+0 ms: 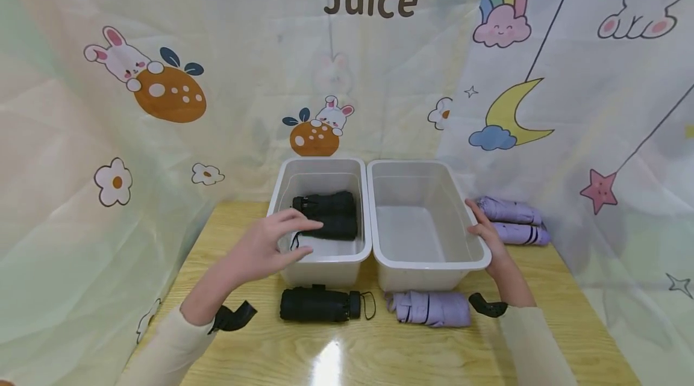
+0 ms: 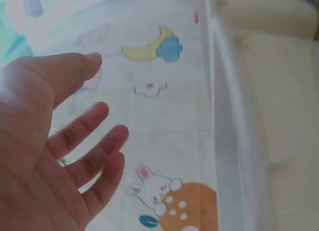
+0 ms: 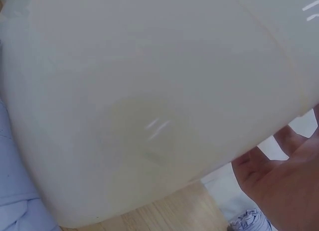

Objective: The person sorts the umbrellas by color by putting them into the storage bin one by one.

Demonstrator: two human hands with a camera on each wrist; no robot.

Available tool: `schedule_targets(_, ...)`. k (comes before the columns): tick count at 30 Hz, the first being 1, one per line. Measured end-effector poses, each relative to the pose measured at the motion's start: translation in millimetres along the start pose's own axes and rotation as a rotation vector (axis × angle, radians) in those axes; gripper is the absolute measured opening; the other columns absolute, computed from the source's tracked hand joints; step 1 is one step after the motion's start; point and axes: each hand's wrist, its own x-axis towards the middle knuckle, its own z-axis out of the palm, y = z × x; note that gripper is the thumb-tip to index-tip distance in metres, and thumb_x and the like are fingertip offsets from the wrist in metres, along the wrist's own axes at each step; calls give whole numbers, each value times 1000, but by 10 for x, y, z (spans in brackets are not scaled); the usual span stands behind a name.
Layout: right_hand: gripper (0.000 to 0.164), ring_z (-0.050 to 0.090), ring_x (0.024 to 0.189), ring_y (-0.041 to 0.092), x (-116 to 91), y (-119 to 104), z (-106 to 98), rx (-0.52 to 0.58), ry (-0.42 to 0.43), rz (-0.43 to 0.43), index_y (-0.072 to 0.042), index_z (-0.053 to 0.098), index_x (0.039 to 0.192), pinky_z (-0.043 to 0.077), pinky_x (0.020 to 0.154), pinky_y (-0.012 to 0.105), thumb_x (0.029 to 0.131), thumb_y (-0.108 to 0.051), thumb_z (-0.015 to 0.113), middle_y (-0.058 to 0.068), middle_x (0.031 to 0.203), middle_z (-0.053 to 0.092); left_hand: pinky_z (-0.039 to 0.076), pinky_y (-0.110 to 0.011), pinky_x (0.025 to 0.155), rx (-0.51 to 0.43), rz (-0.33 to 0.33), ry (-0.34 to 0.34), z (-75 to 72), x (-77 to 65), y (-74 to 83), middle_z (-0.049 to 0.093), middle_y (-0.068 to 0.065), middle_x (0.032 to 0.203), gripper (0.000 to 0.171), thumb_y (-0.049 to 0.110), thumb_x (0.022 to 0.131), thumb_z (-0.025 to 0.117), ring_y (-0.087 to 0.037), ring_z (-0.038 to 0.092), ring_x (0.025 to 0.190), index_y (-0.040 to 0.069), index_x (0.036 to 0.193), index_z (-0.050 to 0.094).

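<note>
My left hand (image 1: 271, 242) hovers over the near left side of the left white bin (image 1: 325, 258), thumb and fingers spread apart. Its palm holds nothing in the left wrist view. Two black folded umbrellas (image 1: 331, 226) lie inside that bin, partly behind my fingers. My right hand (image 1: 490, 238) is at the right rim of the right white bin (image 1: 428, 266), its fingertips touching the bin's side. In the right wrist view the fingers (image 3: 251, 166) extend against the bin's edge. The bare floor of the right bin shows.
A black folded umbrella (image 1: 314, 305) with a wrist loop lies in front of the left bin. A lilac folded umbrella (image 1: 434, 309) lies before the right bin. Two more lilac umbrellas (image 1: 515, 223) lie right of it. A printed curtain (image 1: 244, 103) hangs behind the wooden table (image 1: 260, 356).
</note>
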Motion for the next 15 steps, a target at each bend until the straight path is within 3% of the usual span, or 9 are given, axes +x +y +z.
schedule_targets(5,66,46,116,12,7,-49,-12,2,4,-10,-16,5,158,46,87,26,99,4,25,5,150,20,48,-23,68,80,56,-65,232,-254,227,60,8,109,47,28,84,78,-5,56,90,26,128,63)
schedule_targets(10,66,45,118,12,-23,-61,-29,19,-7,4,-19,3,158,45,88,26,99,3,25,5,152,17,47,-22,67,97,-61,-270,571,-501,250,57,12,107,45,36,86,74,-3,54,84,32,129,62)
schedule_targets(12,66,45,119,13,-24,-51,-25,23,-10,8,-19,3,158,45,89,27,100,3,25,5,153,16,46,-24,64,168,-124,-351,690,-608,213,57,9,105,45,39,85,74,-6,54,82,31,128,63)
schedule_targets(15,66,45,119,14,-34,4,4,27,-8,3,-19,5,158,46,89,28,99,3,26,6,152,18,49,-34,66,301,-180,-418,869,-796,125,59,-1,108,53,40,81,78,-16,58,85,26,130,63)
